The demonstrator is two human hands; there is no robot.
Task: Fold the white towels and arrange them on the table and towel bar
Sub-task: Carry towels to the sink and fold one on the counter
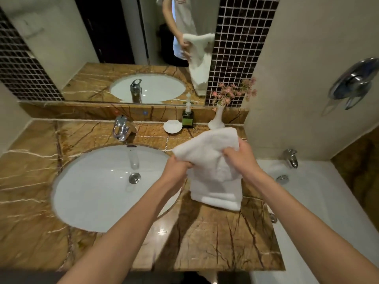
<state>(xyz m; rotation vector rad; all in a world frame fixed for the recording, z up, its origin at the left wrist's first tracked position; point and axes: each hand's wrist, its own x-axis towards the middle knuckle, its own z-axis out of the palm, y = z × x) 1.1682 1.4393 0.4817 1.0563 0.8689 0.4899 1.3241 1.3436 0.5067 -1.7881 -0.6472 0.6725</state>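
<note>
I hold one white towel (211,149) up in both hands above the marble counter (215,242), to the right of the sink. My left hand (178,168) grips its lower left edge. My right hand (241,156) pinches the right side near the top. The towel hangs down between them, and its lower end rests in loose folds on the counter (217,198). No towel bar is in sight.
An oval white sink (82,191) with a chrome tap (122,128) fills the left of the counter. A shell soap dish (172,126), a soap dispenser (187,117) and a white vase of pink flowers (217,119) stand at the back. A bathtub (320,191) lies right. A mirror covers the wall.
</note>
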